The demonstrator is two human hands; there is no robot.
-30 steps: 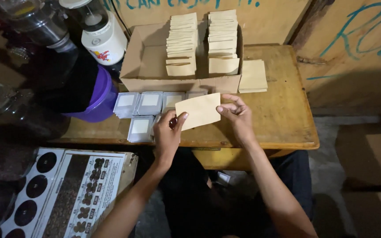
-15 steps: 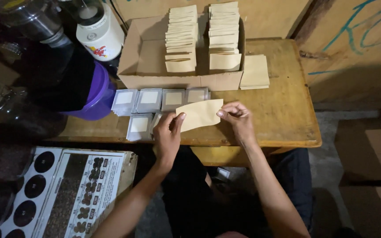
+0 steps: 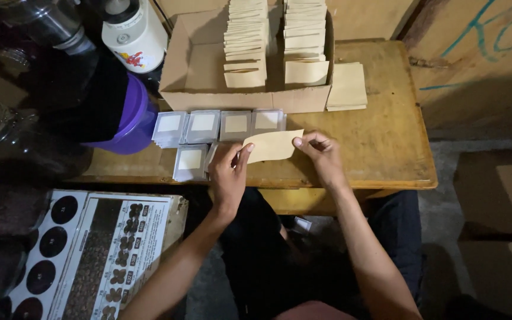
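While the left hand (image 3: 227,175) pinches one end of a tan paper envelope (image 3: 274,145), the right hand (image 3: 321,155) grips the other end, holding it level just above the wooden worktop (image 3: 386,142). Just behind it lie small silver pouches (image 3: 202,126) in a row, beside a purple container (image 3: 128,118). Farther back sits an open cardboard box (image 3: 191,65) holding two rows of tan envelopes (image 3: 245,41), with a loose stack (image 3: 347,88) touching its right side.

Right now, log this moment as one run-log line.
left hand: holds paper envelope | right hand: pinches its other end | behind: open cardboard box | table: wooden
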